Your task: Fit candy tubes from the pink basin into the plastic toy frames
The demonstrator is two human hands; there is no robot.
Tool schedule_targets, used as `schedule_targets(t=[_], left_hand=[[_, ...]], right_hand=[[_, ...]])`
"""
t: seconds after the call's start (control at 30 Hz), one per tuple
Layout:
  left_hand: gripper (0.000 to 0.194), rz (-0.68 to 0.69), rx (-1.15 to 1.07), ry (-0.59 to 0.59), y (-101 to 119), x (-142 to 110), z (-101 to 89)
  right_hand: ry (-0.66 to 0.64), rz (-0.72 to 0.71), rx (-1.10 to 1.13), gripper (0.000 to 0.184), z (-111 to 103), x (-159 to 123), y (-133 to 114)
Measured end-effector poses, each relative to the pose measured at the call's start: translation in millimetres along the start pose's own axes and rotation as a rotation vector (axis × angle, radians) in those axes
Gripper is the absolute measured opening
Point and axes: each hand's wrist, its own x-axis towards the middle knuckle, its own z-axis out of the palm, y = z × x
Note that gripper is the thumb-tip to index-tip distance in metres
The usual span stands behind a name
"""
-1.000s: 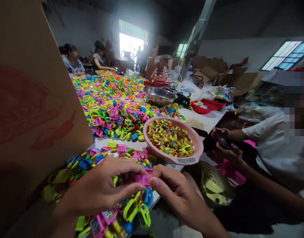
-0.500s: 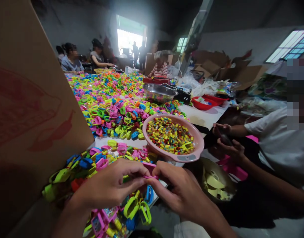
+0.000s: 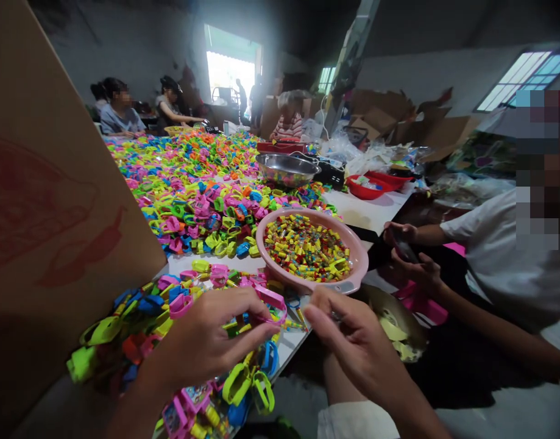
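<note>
My left hand (image 3: pixel 211 338) is closed on a pink plastic toy watch (image 3: pixel 270 302), held over the near edge of the white table (image 3: pixel 375 213). My right hand (image 3: pixel 348 338) hangs just to the right of it, apart from the pink toy watch, fingers loosely curled with the fingertips together; whether anything is in them I cannot make out. Just beyond my right hand stands a pink bowl (image 3: pixel 353 286) filled with small coloured candy pieces (image 3: pixel 307 247). Loose toy watches (image 3: pixel 142 317) in pink, green, blue and yellow lie under and around my left hand.
A brown cardboard box wall (image 3: pixel 55 201) rises at my left. A long heap of coloured toy watches (image 3: pixel 192 177) covers the table, with a steel bowl (image 3: pixel 286 169) and red trays (image 3: pixel 371 186) beyond. A person in white (image 3: pixel 499 268) sits at right; others sit far back.
My hands have come apart: the right hand let go of the pink toy watch and moved right toward the bowl. The left hand keeps the watch. The view shifted slightly.
</note>
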Motion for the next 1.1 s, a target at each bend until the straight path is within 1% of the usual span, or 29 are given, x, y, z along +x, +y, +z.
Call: schedule_targets(t=[0.07,0.1,0.2,0.27,0.33,0.43,0.5,0.67,0.73,0.83,1.0,1.1], left_hand=[[0.007,0.075,0.018,0.055,0.6,1.0,3.5],[0.009,0.107,0.029,0.078,0.6,1.5,5.2],[0.011,0.164,0.097,0.104,-1.3,2.3,10.0],[0.01,0.166,0.148,0.104,-3.3,2.2,12.1],[0.008,0.171,0.182,0.12,-4.5,1.8,13.2],[0.009,0.194,0.214,0.145,-3.8,1.3,13.6],[0.009,0.211,0.246,0.151,-2.7,1.2,13.7],[0.009,0.253,0.325,0.155,-4.0,1.9,14.1],[0.009,0.273,0.355,0.154,-5.1,2.5,14.5],[0.012,0.321,0.394,0.156,-5.6,4.0,15.0],[0.013,0.335,0.436,0.145,-7.0,4.9,15.7],[0.018,0.341,0.479,0.119,-6.9,2.4,16.5]], right_hand=[[0.053,-0.048,0.025,0.048,-3.0,0.2,-3.4],[0.071,-0.05,0.02,0.047,-3.5,0.6,-4.7],[0.096,0.036,0.017,0.047,-1.1,1.3,-5.1],[0.105,0.124,0.105,0.046,3.0,0.1,-2.7],[0.092,0.188,0.245,0.041,8.3,-2.6,0.0],[0.063,0.205,0.392,0.038,16.7,-8.0,1.6],[0.057,0.201,0.369,0.038,21.1,-11.2,0.7],[0.013,0.18,0.053,0.036,22.9,-13.1,-5.2],[-0.003,0.155,0.007,0.038,22.3,-11.7,-7.5],[-0.036,0.116,0.028,0.041,23.4,-9.7,-10.2],[-0.003,0.107,0.064,0.041,26.3,-6.5,-11.9],[-0.023,0.148,0.18,0.041,25.8,-5.0,-5.0]])
